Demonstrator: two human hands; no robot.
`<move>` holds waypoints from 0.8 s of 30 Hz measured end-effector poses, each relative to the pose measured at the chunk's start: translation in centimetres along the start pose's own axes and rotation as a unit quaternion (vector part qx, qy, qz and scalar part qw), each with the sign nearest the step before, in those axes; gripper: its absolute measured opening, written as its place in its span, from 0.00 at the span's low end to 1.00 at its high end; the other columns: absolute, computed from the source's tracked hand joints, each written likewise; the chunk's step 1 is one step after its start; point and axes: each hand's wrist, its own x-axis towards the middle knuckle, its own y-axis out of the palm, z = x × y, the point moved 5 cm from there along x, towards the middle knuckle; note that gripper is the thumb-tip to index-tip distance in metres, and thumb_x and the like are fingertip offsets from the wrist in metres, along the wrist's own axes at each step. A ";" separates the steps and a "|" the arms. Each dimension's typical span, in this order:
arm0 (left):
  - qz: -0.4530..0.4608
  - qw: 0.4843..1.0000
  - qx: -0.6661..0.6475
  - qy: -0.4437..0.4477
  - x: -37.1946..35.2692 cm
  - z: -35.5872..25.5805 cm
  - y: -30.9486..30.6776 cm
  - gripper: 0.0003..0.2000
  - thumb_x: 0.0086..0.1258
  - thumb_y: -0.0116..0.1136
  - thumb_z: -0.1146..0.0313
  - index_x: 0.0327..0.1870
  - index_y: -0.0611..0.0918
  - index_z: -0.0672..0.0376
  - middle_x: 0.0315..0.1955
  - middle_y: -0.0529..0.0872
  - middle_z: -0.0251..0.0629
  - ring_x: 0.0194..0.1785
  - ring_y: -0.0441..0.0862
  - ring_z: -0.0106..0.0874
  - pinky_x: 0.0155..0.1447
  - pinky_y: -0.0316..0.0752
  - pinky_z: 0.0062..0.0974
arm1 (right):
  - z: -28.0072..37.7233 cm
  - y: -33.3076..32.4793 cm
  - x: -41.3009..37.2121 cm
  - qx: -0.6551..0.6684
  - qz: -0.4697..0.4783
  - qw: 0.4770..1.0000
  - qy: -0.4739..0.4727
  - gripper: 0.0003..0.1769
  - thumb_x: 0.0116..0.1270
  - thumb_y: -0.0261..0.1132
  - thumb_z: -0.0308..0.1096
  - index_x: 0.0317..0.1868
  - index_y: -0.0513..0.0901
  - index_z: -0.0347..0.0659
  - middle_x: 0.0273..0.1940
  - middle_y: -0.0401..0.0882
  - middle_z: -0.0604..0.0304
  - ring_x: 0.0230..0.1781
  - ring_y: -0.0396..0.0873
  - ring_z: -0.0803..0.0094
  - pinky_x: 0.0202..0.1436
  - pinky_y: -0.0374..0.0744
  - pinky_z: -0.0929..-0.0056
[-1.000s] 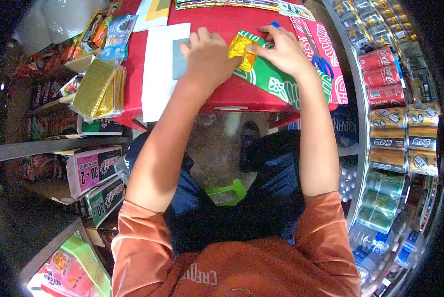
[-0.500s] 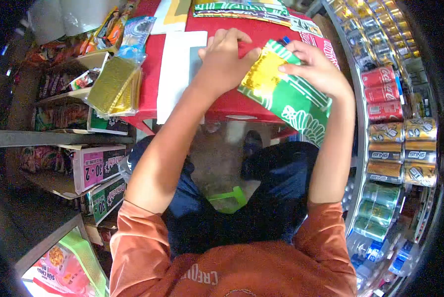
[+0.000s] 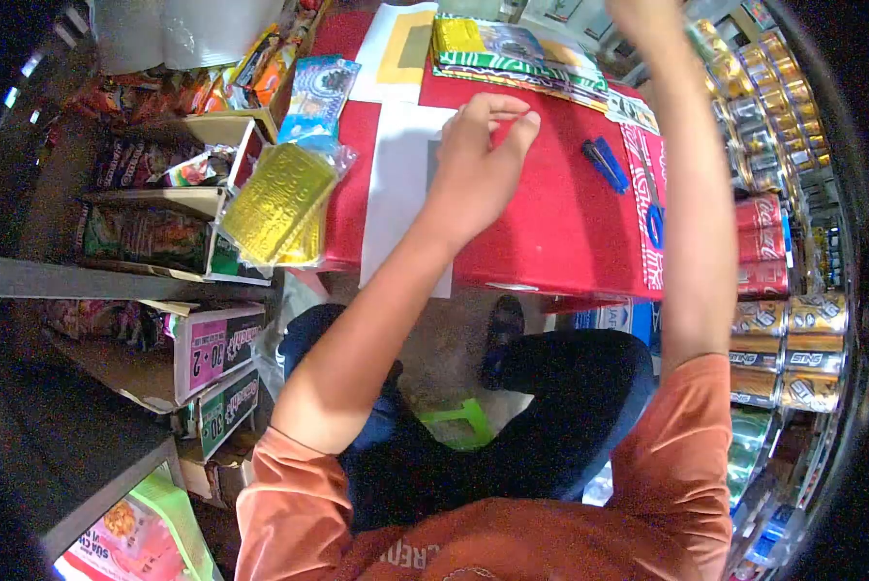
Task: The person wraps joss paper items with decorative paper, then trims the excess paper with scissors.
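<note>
Well, we've let go of the green packet [image 3: 483, 44], now at the far edge of the red table [image 3: 550, 232]. Our left hand [image 3: 478, 160] rests loosely open, empty; right hand [image 3: 638, 10] raised, grip we can't tell.

A person seen from above wears a rust-orange long-sleeved top. Its left sleeve [image 3: 289, 494], at the lower left of the frame, and its right sleeve [image 3: 681, 436], at the lower right, are pushed up and end in loose folds. Pale capital lettering [image 3: 405, 554], only partly readable, crosses the chest at the bottom centre. Dark blue trousers [image 3: 570, 387] fill the middle, with a dark shoe [image 3: 504, 327] just above them. The left hand [image 3: 478, 160] and right hand [image 3: 638, 12] are bare.
</note>
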 end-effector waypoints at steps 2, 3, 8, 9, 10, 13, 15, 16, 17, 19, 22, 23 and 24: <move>0.003 1.000 -0.014 -0.015 -0.2 -0.5 -0.1 0.15 0.79 0.62 0.61 0.55 0.81 0.65 0.48 0.88 0.41 0.54 0.82 0.29 0.63 0.76 0.27 | -0.1 5.3 -2.4 0.021 0.029 0.998 0.052 0.17 0.72 0.61 0.29 0.58 0.85 0.40 0.48 0.87 0.42 0.50 0.86 0.47 0.55 0.82 0.55; 0.003 1.000 -0.013 0.002 -0.3 -0.4 -0.1 0.15 0.79 0.61 0.62 0.55 0.81 0.65 0.49 0.88 0.41 0.54 0.83 0.30 0.63 0.76 0.28 | -0.5 7.9 -4.0 0.003 0.035 0.999 -0.015 0.17 0.70 0.65 0.31 0.58 0.86 0.38 0.47 0.87 0.41 0.49 0.85 0.44 0.56 0.81 0.54; 0.021 0.999 -0.015 0.033 -1.0 -0.6 -0.1 0.14 0.79 0.60 0.65 0.56 0.80 0.65 0.50 0.88 0.43 0.55 0.85 0.33 0.64 0.77 0.31 | -1.2 17.1 -13.1 -0.007 0.135 0.990 -0.038 0.21 0.75 0.63 0.39 0.66 0.84 0.52 0.63 0.84 0.48 0.59 0.83 0.48 0.64 0.81 0.53; 0.027 0.999 -0.010 0.028 -1.0 -0.7 -0.2 0.14 0.79 0.61 0.65 0.56 0.80 0.65 0.50 0.88 0.43 0.54 0.85 0.33 0.63 0.77 0.31 | -0.5 16.9 -13.6 -0.013 0.107 0.994 -0.034 0.20 0.74 0.64 0.40 0.64 0.85 0.51 0.61 0.85 0.49 0.57 0.84 0.48 0.63 0.82 0.51; 0.030 0.999 -0.024 0.020 -1.1 -0.3 0.0 0.14 0.78 0.61 0.66 0.56 0.80 0.65 0.50 0.88 0.43 0.54 0.85 0.34 0.63 0.78 0.32 | -0.1 16.9 -13.5 -0.022 0.110 0.993 -0.034 0.21 0.75 0.63 0.39 0.66 0.84 0.53 0.63 0.84 0.49 0.58 0.84 0.48 0.63 0.82 0.53; 0.029 0.999 -0.001 0.042 -0.9 0.0 -0.3 0.13 0.79 0.61 0.66 0.56 0.80 0.65 0.50 0.88 0.43 0.55 0.85 0.34 0.63 0.77 0.31 | 0.0 16.5 -13.3 -0.035 0.122 0.992 -0.023 0.21 0.75 0.63 0.39 0.67 0.83 0.55 0.65 0.82 0.50 0.61 0.83 0.50 0.64 0.82 0.55; 0.031 0.999 -0.005 0.038 -0.7 0.2 -0.4 0.13 0.79 0.61 0.66 0.55 0.81 0.65 0.50 0.88 0.42 0.54 0.85 0.33 0.63 0.77 0.30 | -0.1 16.8 -12.9 -0.013 0.125 0.992 -0.007 0.21 0.73 0.64 0.41 0.65 0.85 0.53 0.62 0.84 0.48 0.60 0.83 0.48 0.64 0.81 0.53; 0.032 0.999 -0.007 0.036 -0.6 0.2 -0.5 0.13 0.79 0.61 0.66 0.55 0.81 0.65 0.50 0.88 0.42 0.54 0.85 0.32 0.63 0.77 0.29 | 0.0 16.9 -12.8 -0.013 0.125 0.992 -0.008 0.22 0.73 0.64 0.42 0.66 0.84 0.53 0.62 0.84 0.47 0.59 0.83 0.46 0.64 0.81 0.51; 0.032 0.999 -0.005 0.038 -0.5 0.3 -0.6 0.12 0.79 0.61 0.66 0.55 0.81 0.65 0.50 0.88 0.42 0.54 0.85 0.31 0.63 0.77 0.29 | 0.0 17.2 -12.8 -0.027 0.130 0.991 -0.011 0.22 0.74 0.64 0.42 0.66 0.84 0.54 0.62 0.84 0.49 0.59 0.83 0.48 0.63 0.82 0.53; 0.035 0.999 -0.001 0.040 -0.6 0.0 -0.6 0.12 0.79 0.60 0.66 0.55 0.81 0.64 0.49 0.88 0.41 0.53 0.84 0.30 0.63 0.77 0.28 | -0.1 17.5 -12.8 -0.058 0.142 0.988 -0.014 0.21 0.75 0.64 0.43 0.67 0.84 0.57 0.64 0.83 0.52 0.59 0.84 0.51 0.62 0.83 0.56; 0.055 0.998 -0.026 -0.007 -0.8 -0.4 -0.6 0.11 0.79 0.60 0.67 0.56 0.83 0.60 0.48 0.88 0.37 0.52 0.83 0.25 0.60 0.76 0.24 | 0.1 17.1 -12.9 -0.033 0.151 0.988 0.008 0.25 0.75 0.64 0.46 0.70 0.80 0.54 0.65 0.81 0.50 0.61 0.82 0.48 0.64 0.81 0.53; 0.058 0.998 -0.030 -0.025 -0.8 -0.5 -0.5 0.11 0.79 0.60 0.67 0.57 0.83 0.59 0.48 0.88 0.36 0.52 0.82 0.24 0.59 0.75 0.24 | 0.2 16.7 -12.9 -0.023 0.145 0.989 0.013 0.26 0.75 0.64 0.46 0.71 0.79 0.53 0.66 0.80 0.49 0.62 0.81 0.47 0.65 0.80 0.52; 0.058 0.997 -0.044 -0.012 -0.7 -0.9 -0.6 0.12 0.77 0.63 0.66 0.53 0.82 0.63 0.46 0.89 0.42 0.52 0.85 0.30 0.61 0.77 0.29 | 0.5 15.9 -12.9 -0.019 0.137 0.990 0.005 0.29 0.74 0.65 0.47 0.72 0.77 0.50 0.67 0.78 0.47 0.63 0.80 0.44 0.66 0.79 0.51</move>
